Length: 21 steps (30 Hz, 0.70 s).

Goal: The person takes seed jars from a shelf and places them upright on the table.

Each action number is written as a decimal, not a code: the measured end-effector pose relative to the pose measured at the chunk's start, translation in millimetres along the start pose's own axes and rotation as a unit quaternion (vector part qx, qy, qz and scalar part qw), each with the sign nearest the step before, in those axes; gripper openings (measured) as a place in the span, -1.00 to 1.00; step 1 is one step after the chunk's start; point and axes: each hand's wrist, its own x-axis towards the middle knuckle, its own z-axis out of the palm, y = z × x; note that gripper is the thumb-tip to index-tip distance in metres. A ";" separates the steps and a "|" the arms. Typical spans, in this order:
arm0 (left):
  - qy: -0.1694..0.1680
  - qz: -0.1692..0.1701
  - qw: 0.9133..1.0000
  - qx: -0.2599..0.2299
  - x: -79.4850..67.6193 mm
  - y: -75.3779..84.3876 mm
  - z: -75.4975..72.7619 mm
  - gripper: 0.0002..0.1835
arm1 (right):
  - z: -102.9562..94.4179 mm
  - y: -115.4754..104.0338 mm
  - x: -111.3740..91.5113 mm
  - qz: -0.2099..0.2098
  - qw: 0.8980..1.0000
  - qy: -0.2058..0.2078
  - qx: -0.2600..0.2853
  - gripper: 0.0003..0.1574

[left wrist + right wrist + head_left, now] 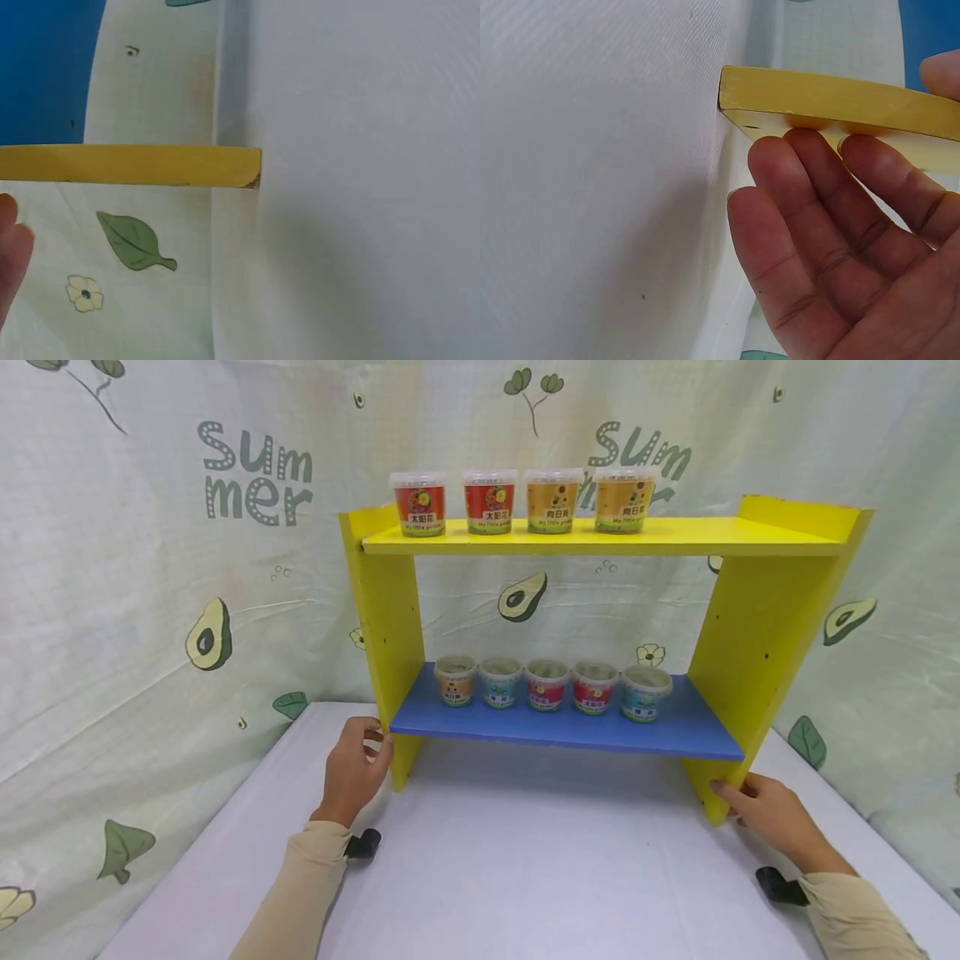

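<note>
A yellow two-tier shelf stands upright on the table. My left hand is at the front edge of its left side panel, by the blue board's end, with fingers loosely bent. In the left wrist view its fingertips lie just outside the yellow panel edge. Lower down on the other side, my right hand pinches the bottom of the right side panel. Its thumb is on the inner side and its fingers on the outer face.
Two red-labelled cups and two orange-labelled cups stand on the top board. Several small cups line the blue lower board. White cloth covers the table. A printed curtain hangs behind.
</note>
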 end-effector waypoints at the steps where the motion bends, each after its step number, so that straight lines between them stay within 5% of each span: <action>1: 0.012 0.010 1.000 -0.001 0.8 0.9 0.3 -0.64 | 0.2 -0.1 -0.5 0.000 1.000 -0.001 0.001 -0.01; 5: 0.030 0.031 0.999 0.004 4.7 8.0 0.1 -0.54 | 1.0 0.8 -1.7 0.007 1.000 -0.005 0.002 0.01; 14: 0.063 0.018 0.997 0.036 12.5 19.4 4.9 -0.50 | 0.4 1.8 1.2 -0.001 1.000 -0.003 -0.008 -0.02; 21: 0.020 -0.014 0.996 0.082 19.0 26.1 8.7 -0.56 | -2.5 1.2 2.1 -0.019 1.000 -0.007 -0.016 -0.06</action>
